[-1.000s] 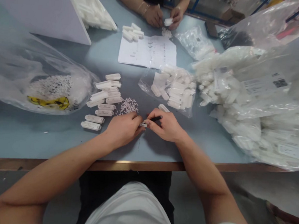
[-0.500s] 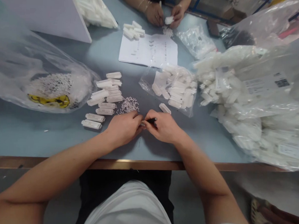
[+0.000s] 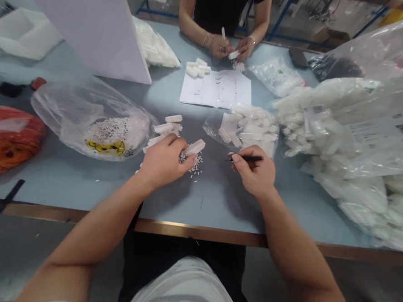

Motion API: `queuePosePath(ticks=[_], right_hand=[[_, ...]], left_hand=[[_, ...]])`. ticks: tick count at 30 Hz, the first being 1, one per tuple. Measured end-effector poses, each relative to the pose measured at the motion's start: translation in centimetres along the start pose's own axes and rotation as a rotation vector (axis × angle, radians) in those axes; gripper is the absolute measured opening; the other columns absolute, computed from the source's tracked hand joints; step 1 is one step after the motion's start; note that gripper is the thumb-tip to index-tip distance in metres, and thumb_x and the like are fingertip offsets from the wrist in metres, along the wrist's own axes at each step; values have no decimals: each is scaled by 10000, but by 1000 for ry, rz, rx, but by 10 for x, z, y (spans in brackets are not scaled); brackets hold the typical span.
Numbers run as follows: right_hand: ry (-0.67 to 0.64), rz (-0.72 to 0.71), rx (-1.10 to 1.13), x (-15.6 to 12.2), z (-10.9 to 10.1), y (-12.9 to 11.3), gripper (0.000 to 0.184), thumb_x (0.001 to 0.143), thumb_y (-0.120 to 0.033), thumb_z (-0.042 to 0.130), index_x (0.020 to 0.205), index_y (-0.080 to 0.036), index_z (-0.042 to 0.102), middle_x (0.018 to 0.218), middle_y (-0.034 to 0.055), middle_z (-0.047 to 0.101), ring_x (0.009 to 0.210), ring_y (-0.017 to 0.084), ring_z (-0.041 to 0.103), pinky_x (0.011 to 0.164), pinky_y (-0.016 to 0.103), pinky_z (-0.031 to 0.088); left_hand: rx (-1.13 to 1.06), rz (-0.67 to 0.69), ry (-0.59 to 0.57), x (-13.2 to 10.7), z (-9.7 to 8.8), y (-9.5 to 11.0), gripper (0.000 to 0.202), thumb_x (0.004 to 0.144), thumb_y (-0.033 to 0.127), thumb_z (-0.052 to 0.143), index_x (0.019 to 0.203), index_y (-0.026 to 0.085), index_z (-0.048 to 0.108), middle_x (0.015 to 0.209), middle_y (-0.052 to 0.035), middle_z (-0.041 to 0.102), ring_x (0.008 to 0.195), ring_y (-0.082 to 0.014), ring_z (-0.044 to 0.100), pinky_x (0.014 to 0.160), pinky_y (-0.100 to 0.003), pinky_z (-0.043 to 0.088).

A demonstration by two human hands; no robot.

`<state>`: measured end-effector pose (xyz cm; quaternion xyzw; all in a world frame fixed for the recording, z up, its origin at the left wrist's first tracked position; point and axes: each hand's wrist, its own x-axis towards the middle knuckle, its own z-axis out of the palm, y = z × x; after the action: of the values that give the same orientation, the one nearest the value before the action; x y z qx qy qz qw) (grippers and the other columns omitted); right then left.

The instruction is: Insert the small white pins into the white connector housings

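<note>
My left hand (image 3: 166,161) is closed, with a long white plastic housing (image 3: 195,147) between thumb and fingers. It hovers over a pile of tiny white pieces (image 3: 196,165), partly hiding it. Behind that hand, several similar white housings (image 3: 169,127) lie in a loose stack, some covered by the hand. To the right, my right hand (image 3: 257,171) pinches a thin black pen-like tool (image 3: 252,158), its dark tip pointing left. Something small and white shows by those fingertips, too small to name. Just beyond is a clear bag of white housings (image 3: 249,126).
Large clear bags of white parts (image 3: 332,131) crowd the right side. On the left are an open plastic bag (image 3: 114,132) of small pieces and a red bag (image 3: 11,141). A printed sheet (image 3: 215,95) lies ahead. Across the table, a co-worker's hands (image 3: 233,48) hold a white part.
My hands have parted: the left lifted a white housing over the small pieces, the right moved rightward with the black tool. The view has shifted, showing more at the left and far side.
</note>
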<state>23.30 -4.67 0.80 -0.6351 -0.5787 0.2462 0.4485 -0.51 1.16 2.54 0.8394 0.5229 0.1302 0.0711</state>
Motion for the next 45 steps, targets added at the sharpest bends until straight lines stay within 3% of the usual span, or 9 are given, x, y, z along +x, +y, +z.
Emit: queuePosePath(ticks=[6,17,23,25,28,31,36,39,45], right_hand=[[84,-28,-105,3,0,2,215,847,-430,622,789,-225,597,673,-6,656,532,124,576,536,269,445],[168,-102,-182,6,-7,0,175,869,-407,592,811,-242,606,757,2,638,634,134,575,552,264,429],[236,-317,-277,13,-22,-1,195,934,-322,465,756,-245,487,832,54,608,862,201,575,783,357,457],[182,-346,-334,17,-25,-1,157,951,-291,418,827,-243,502,927,80,618,945,221,568,822,378,449],[-24,-322,-492,18,-26,0,179,953,-222,373,993,-227,548,1009,103,621,936,233,577,803,379,442],[-238,-247,-741,15,-23,0,150,933,-238,468,1024,-190,576,988,122,631,832,240,596,743,371,427],[-383,-140,-945,13,-19,6,255,862,-302,633,1070,-165,579,967,144,647,769,257,618,646,342,397],[-445,-73,-850,15,-19,8,196,854,-240,614,1039,-178,596,975,130,665,793,253,629,634,325,397],[-512,25,-231,20,-22,-3,182,886,-290,541,1007,-219,656,949,26,713,851,190,634,727,289,437]], left_hand=[[160,-98,-83,7,-5,-7,355,874,486,466,900,188,657,973,-100,652,906,-253,623,719,-339,483],[342,-323,117,12,-12,-31,421,923,455,377,1132,174,611,1083,-164,612,850,-286,622,663,-377,473],[342,-291,170,12,-10,-30,409,921,417,396,1200,187,589,1153,-164,599,850,-279,629,666,-385,488],[333,-272,172,12,-9,-27,413,922,412,400,1215,187,585,1173,-165,594,853,-276,631,670,-389,493],[292,-239,174,10,-6,-20,416,935,427,378,1216,203,589,1199,-146,596,905,-268,630,691,-371,496],[229,-141,165,7,-1,-11,412,947,424,373,1216,206,596,1201,-134,609,992,-261,620,729,-344,490],[138,48,88,1,13,2,389,961,403,360,1161,230,647,1119,-99,656,972,-239,635,711,-320,484],[124,108,46,-3,19,7,391,968,403,352,1153,239,655,1082,-90,667,935,-227,646,651,-302,477],[88,268,50,-8,26,9,341,967,371,393,1097,224,671,1005,-85,680,882,-209,660,634,-289,484]])
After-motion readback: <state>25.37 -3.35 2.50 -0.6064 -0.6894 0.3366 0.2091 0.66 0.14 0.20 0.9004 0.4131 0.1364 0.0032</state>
